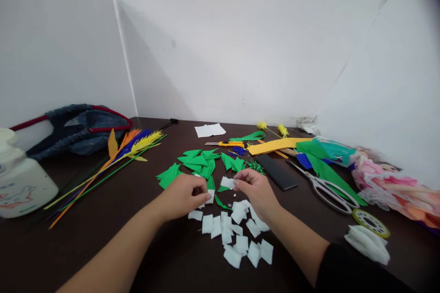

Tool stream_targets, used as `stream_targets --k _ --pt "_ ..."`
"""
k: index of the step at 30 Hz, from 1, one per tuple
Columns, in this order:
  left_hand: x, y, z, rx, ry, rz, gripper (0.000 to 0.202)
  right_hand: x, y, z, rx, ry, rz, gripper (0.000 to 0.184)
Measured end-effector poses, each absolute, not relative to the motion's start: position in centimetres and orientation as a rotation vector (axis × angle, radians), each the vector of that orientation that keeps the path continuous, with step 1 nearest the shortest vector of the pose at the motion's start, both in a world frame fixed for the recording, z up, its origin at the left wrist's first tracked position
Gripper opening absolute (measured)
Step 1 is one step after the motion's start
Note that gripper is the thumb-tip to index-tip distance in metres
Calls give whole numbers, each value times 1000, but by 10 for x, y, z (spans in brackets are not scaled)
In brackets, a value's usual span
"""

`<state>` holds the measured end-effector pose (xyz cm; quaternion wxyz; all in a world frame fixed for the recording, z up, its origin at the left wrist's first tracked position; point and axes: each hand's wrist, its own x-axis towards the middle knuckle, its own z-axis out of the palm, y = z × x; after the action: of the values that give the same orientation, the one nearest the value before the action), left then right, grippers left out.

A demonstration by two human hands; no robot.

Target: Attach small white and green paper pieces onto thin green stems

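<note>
My left hand is closed in a pinch, with a small white tissue piece at its fingertips. Between the thumb and fingers of my right hand is another white tissue piece. The two hands are apart, low over the dark table. Green paper pieces, cut to points, lie in a loose pile just beyond them. Several more white tissue squares are scattered on the near side, some overlapping. A thin green strip rests between the hands.
Right of my hands are a black phone-like slab, scissors, a tape roll and dolls. Behind lie a yellow box cutter and a yellow strip. Paper stalks and a white bottle occupy the left.
</note>
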<state>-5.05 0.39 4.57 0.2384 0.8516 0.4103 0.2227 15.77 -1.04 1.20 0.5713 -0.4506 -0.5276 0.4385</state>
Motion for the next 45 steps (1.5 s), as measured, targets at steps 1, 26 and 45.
stream_targets --k 1,26,45 --pt "-44 -1 46 2294 1050 683 17 157 -12 12 -1075 -1270 994 7" --pt "-16 -12 26 1857 985 1170 6 130 -27 10 -774 -1077 1397 8" --pt "11 -13 17 1193 786 1091 13 148 -25 11 -828 -1643 362 13"
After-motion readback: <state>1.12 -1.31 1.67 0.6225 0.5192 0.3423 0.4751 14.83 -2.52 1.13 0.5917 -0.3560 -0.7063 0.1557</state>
